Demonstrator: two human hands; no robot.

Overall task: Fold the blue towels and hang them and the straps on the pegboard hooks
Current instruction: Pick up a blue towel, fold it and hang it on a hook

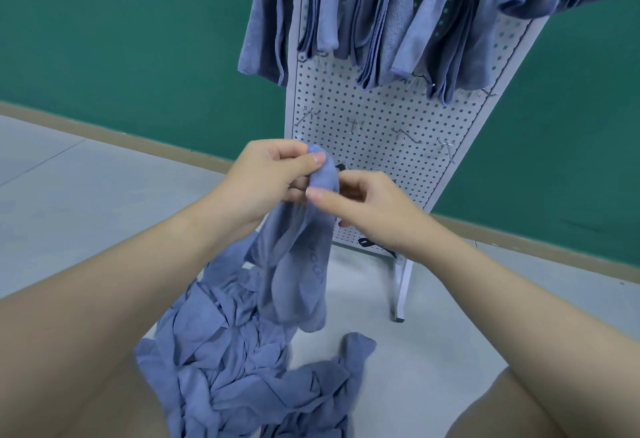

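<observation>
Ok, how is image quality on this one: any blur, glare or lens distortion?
Head view: even, soft light, no glare; wide-angle bending tilts the pegboard and stretches the forearms; the held towel is slightly motion-soft below both hands, left hand and right hand fairly sharp.

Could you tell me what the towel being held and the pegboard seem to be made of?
Held towel: soft matte blue cloth, probably microfibre; it drapes limply and looks finely napped. Pegboard: rigid white perforated panel, likely painted metal, with regular holes and a smooth finish.
</observation>
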